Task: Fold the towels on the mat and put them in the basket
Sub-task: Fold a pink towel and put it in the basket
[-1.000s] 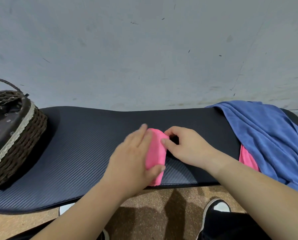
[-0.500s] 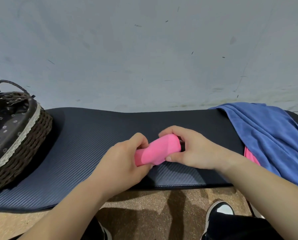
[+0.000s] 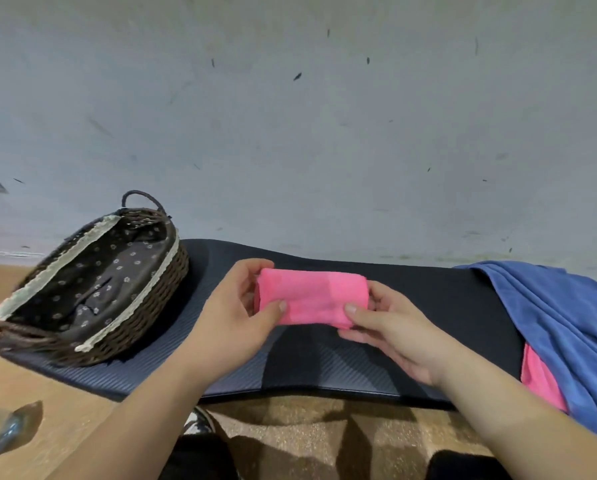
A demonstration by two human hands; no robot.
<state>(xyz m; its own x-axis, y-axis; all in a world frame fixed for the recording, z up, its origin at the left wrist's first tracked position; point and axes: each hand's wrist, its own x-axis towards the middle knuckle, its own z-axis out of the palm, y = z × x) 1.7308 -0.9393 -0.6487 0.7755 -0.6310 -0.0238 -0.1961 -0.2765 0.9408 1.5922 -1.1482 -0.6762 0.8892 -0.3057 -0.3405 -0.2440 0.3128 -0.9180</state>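
The scuffed grey wall [image 3: 290,133] is filling the upper half of the view. Below it the long dark ribbed foam mat [image 3: 446,323] is lying across the floor. The view is now swinging left compared with a second ago, so the mat's left end is showing in full.

The rumpled blue terry towel [image 3: 567,323] is lying heaped on the mat's right end, sitting closer to the picture's right edge than before.

The oval brown wicker basket with a dark flowered liner and cream lace trim [image 3: 144,320] is standing on the mat's left end. Its whole opening is now showing, where earlier only its right side was in view.

The left hand [image 3: 231,323] and the right hand [image 3: 394,330] are each gripping one short end of the small folded bright pink towel [image 3: 311,296], thumbs lying on the near face and fingers curling behind. A second ago the left palm was pressing this towel flat on the mat. Half a second ago both hands were closing around it as it tilted. Now it is hanging level between the hands above the middle of the mat, throwing a shadow beneath, just right of the basket and well apart from the blue towel.

A strip of another pink towel [image 3: 539,379] is peeking out under the blue towel's near edge, as before.
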